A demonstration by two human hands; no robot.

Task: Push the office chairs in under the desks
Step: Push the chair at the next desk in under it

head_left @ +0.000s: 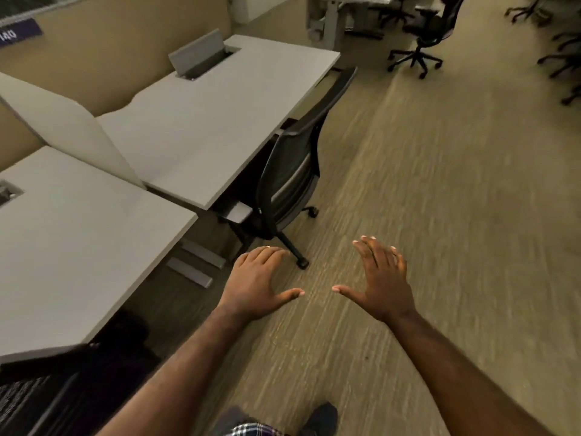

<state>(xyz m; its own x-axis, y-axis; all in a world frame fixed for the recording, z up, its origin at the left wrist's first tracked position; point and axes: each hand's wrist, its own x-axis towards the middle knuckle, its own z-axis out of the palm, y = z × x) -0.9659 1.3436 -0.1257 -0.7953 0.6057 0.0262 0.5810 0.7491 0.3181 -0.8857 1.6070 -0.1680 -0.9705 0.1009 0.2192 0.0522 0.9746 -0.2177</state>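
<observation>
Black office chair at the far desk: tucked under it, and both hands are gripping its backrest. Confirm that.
Not quite. The black office chair is tucked at the far desk, but the head view shows the left hand and right hand open, touching nothing.

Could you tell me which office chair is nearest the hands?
The black chair tucked against the middle desk; the other chair stands far off, across the floor.

An open-plan office — rows of grey benches (pixel 201 121) split by a divider panel (pixel 72 127). Black swivel chairs (pixel 292 171) on castors stand beyond the fingers (pixel 374 256), on striped carpet (pixel 456 184).
</observation>
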